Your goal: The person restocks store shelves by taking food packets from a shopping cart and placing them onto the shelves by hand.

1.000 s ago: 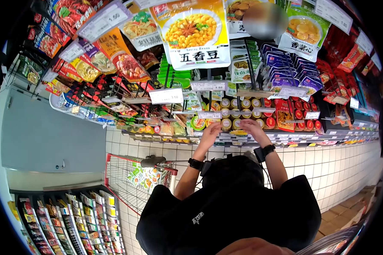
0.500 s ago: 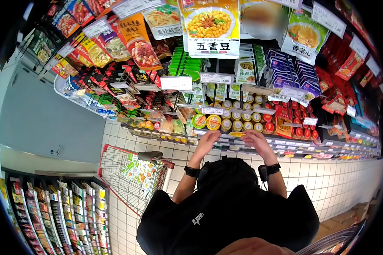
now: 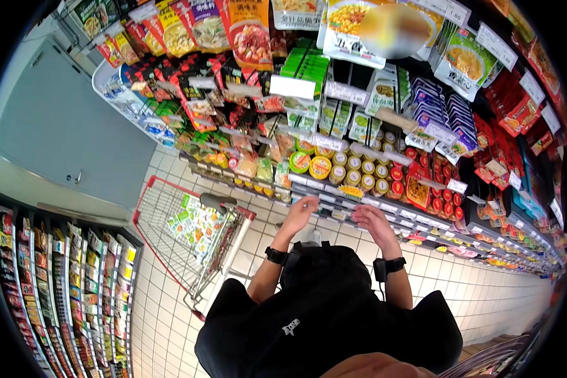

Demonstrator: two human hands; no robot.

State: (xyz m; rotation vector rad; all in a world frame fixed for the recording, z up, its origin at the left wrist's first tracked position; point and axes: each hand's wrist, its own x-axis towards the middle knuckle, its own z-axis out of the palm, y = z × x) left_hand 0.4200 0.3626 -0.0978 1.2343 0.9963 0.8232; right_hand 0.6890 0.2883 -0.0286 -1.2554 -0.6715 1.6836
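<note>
My left hand (image 3: 301,214) is held in front of the lower shelf edge, fingers stretched forward, with nothing visible in it. To its right, my right hand (image 3: 370,220) is also empty, its fingers loosely extended. Both are apart from the goods. Just beyond them stand lidded jars (image 3: 353,178) in rows, with a green-lidded tub (image 3: 300,162) and a yellow-lidded tub (image 3: 320,167) at the left end. A small yellow item (image 3: 349,191) lies at the shelf edge between the hands. Red-lidded jars (image 3: 397,189) are nearest to the right hand.
A wire shopping cart (image 3: 164,242) with a printed pattern on its seat panel stands on the tiled floor at my left. Hanging food packets (image 3: 252,31) fill the shelves above. A grey door (image 3: 69,126) and another packet rack (image 3: 63,290) are farther left.
The view has shifted and tilted, so the shelves appear turned. My hands now sit slightly farther back from the shelf edge, and the right fingers are more extended.
</note>
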